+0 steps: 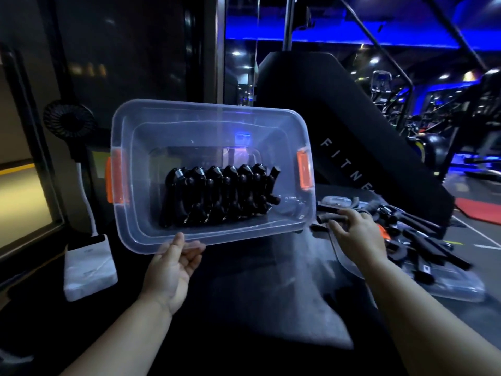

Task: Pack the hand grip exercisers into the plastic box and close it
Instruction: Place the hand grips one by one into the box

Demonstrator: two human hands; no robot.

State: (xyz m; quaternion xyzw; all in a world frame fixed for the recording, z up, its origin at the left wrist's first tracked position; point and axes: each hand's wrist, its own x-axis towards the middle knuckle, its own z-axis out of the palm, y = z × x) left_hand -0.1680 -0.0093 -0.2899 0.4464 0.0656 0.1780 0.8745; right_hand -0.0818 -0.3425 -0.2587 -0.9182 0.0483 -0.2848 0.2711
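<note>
The plastic box (127, 229) is clear, smooth plastic with orange plastic latches (115, 180). The hand grip exercisers (217, 194) inside look glossy black, with shiny metal springs (179, 173). At lower right, the lid (455, 286) is clear plastic too.

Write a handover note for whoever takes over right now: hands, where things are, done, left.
Left hand: grips the near rim of the plastic box, holding it tipped toward the camera.
Right hand: open, reaching over the loose exercisers on the right, nothing gripped.
Done: a row of exercisers sits side by side inside the box.
Left: pack the loose pile, fit the lid (apparently the clear sheet under that pile), then snap the orange latches at both ends.
</note>
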